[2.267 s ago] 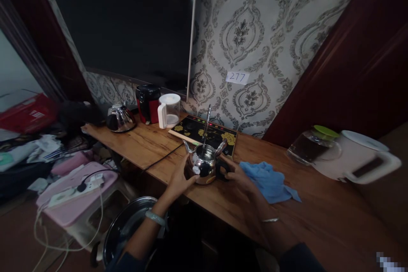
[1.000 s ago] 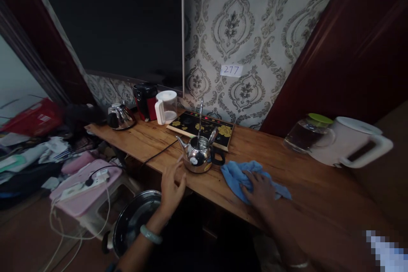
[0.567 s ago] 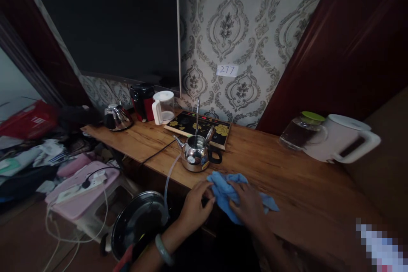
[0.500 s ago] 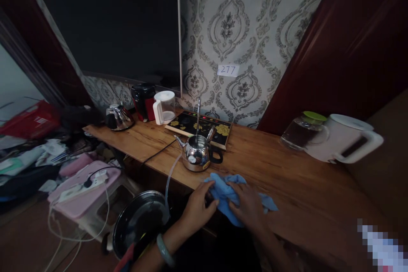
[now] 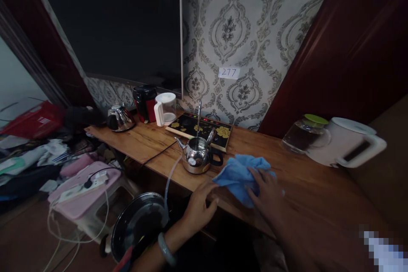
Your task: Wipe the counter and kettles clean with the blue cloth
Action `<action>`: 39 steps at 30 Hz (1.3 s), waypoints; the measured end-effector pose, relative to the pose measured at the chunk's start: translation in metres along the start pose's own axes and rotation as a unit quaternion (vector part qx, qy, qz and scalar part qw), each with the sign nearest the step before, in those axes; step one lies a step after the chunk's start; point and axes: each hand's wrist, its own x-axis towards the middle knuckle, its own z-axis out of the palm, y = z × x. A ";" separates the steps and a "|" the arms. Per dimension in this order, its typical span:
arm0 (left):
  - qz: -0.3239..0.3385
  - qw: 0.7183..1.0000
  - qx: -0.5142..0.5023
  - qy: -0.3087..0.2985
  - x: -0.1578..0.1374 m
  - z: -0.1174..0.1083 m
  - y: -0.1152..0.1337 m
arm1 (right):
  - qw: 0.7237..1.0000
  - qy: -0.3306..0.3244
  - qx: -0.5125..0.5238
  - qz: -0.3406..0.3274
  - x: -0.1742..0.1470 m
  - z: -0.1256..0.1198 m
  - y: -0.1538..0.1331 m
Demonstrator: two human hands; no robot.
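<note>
A crumpled blue cloth [image 5: 239, 175] lies against the wooden tabletop under my right hand [image 5: 264, 189], whose fingers press and bunch it. My left hand [image 5: 199, 208] is at the table's front edge, fingers apart, close to the cloth's left corner with nothing seen in it. Just beyond stands a shiny steel kettle [image 5: 196, 159] without its lid, its black handle on the right and its spout to the left. A metal spout pipe [image 5: 199, 114] rises behind the kettle and reaches down over its opening.
Behind the kettle is a black-and-gold tea stove [image 5: 181, 124]. A white-lidded jug [image 5: 167, 108] and another kettle [image 5: 120, 118] stand at left; a glass pot [image 5: 301, 136] and white pitcher [image 5: 338, 140] at right. Below are a dark basin [image 5: 119, 212] and pink stool [image 5: 72, 208] with a power strip.
My right hand has moved right and farther onto the table with the blue cloth. My left hand has let go of the cloth and stays near the edge.
</note>
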 end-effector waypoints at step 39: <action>0.158 0.944 0.259 -0.129 0.044 0.060 -0.035 | 0.976 -0.128 -0.142 0.105 0.118 0.077 0.036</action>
